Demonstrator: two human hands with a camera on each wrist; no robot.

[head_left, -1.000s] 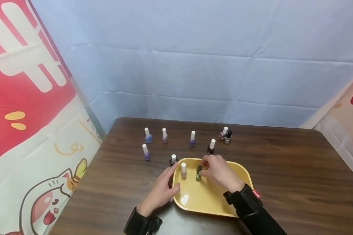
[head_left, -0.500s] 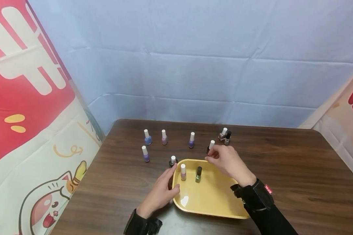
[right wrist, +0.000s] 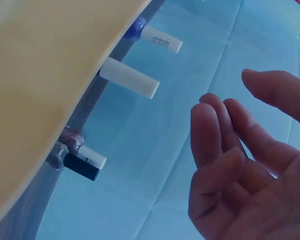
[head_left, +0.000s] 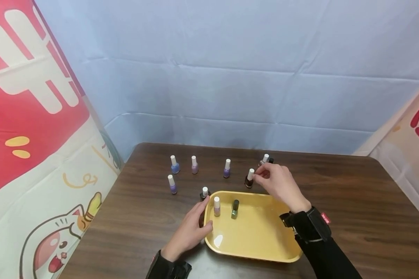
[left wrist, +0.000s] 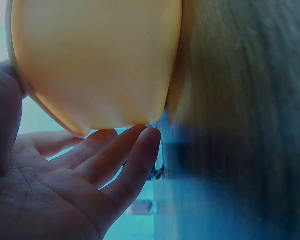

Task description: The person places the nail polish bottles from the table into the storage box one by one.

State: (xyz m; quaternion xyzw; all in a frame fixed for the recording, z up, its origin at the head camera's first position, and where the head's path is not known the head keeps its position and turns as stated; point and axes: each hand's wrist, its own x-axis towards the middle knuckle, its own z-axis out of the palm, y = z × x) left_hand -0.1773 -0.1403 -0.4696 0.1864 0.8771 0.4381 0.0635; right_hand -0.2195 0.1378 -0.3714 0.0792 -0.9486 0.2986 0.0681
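Note:
The left hand (head_left: 186, 234) rests at the left end of the yellow tray (head_left: 255, 258), thumb at the rim. In the left wrist view its extended fingers touch the outer wall of the tray (left wrist: 95, 65). Inside the tray stand a pale pink bottle (head_left: 217, 207) and a green bottle with a black cap (head_left: 234, 209). Beyond the tray's far rim, the right hand (head_left: 283, 186) is beside a dark bottle with a white cap (head_left: 249, 179). The right wrist view shows a gap between thumb and bent fingers of the right hand (right wrist: 250, 165), holding nothing, apart from the white cap (right wrist: 130, 78).
Blue (head_left: 175, 165), lilac (head_left: 194, 165) and purple bottles (head_left: 227, 169) stand towards the table's back; another purple one (head_left: 172, 185) is further left. A dark bottle (head_left: 204, 193) stands by the left fingertips. Two bottles are partly behind the right hand, one white-capped (head_left: 264, 159), one black-capped (head_left: 271, 160).
The right hand has moved from the green bottle, out over the tray's far rim and to the right side of the dark white-capped bottle. The green bottle is released, standing in the tray.

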